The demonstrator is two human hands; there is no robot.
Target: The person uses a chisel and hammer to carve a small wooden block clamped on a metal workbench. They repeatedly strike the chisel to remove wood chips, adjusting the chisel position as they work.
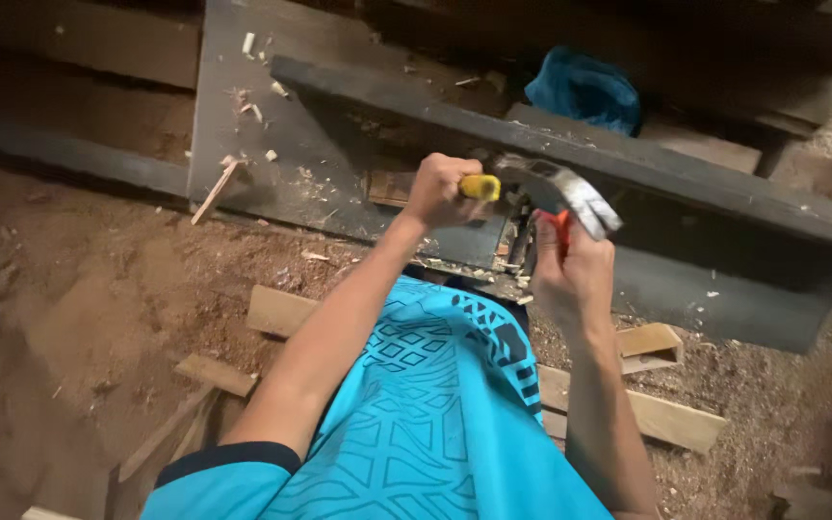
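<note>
While kneeling over sawdust-strewn floor, the person is closing the left hand around a hammer by its yellow handle, its stiff, head-heavy steel hovering above a red-handled chisel that the right hand is pinching against the dark plank.

Shiny metal hammer head, matt dark wooden beam, rough sawdust floor

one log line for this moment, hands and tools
left hand: grips yellow-handled hammer | right hand: holds red-handled tool | on dark board
</note>
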